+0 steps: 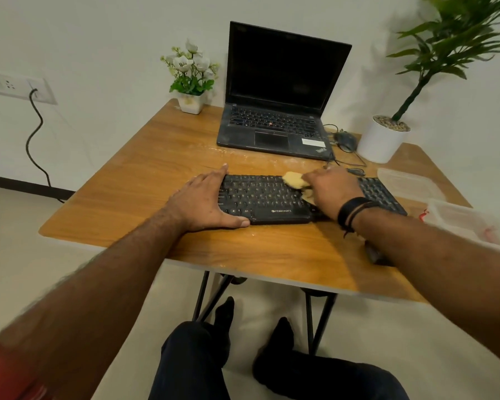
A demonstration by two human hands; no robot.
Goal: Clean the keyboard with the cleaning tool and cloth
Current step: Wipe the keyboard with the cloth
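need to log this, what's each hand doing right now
Left hand: open, flat on the keyboard end.
Right hand: closed on the yellow cloth.

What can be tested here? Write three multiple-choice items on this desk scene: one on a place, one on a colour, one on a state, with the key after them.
1. Where does the left hand rest?
A. on the keyboard's left end
B. on the laptop
C. on the white pot

2. What colour is the cloth under the right hand?
A. blue
B. yellow
C. black

3. What state is the laptop in?
A. shut flat
B. lid open, screen lit
C. lid open, screen dark

Key: 1 A, the palm and fingers lie flat over the left edge of the keyboard. 2 B, a pale yellow wad shows past the fingers on the keys. 3 C, the lid stands up and the screen shows only black.
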